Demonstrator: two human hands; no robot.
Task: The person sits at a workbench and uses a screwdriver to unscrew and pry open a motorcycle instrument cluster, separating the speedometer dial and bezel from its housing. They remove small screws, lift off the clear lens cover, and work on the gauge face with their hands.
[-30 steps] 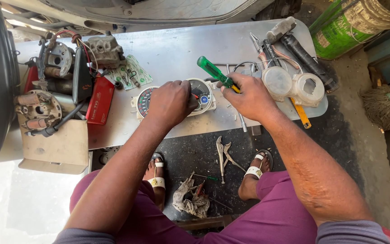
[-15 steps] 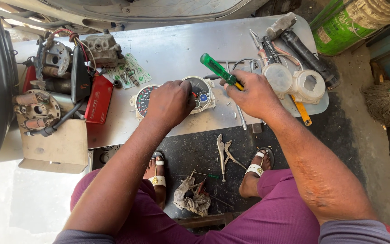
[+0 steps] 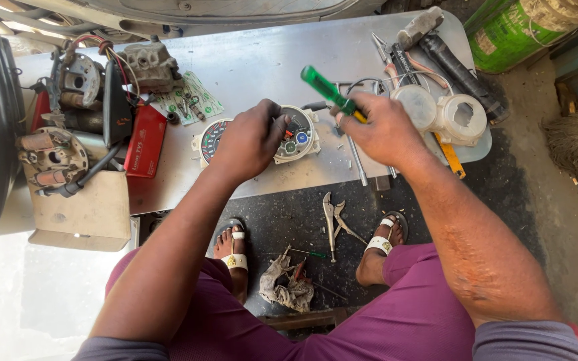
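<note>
Left hand (image 3: 249,140) is clamping down on the instrument cluster (image 3: 292,137) — round dials, glossy face, white plastic housing — sitting mid-table (image 3: 262,60). Right hand (image 3: 382,130) is gripping a screwdriver (image 3: 332,93) with a translucent green handle, just right of the cluster. Best kept square to the screw, with steady downward pressure so it isn't camming out. Pliers (image 3: 334,220) are lying on the floor below the cluster — bare steel, worn.

Bright, sharp daylight, blown-out glare lower left (wide-angle bending at edges)
</note>
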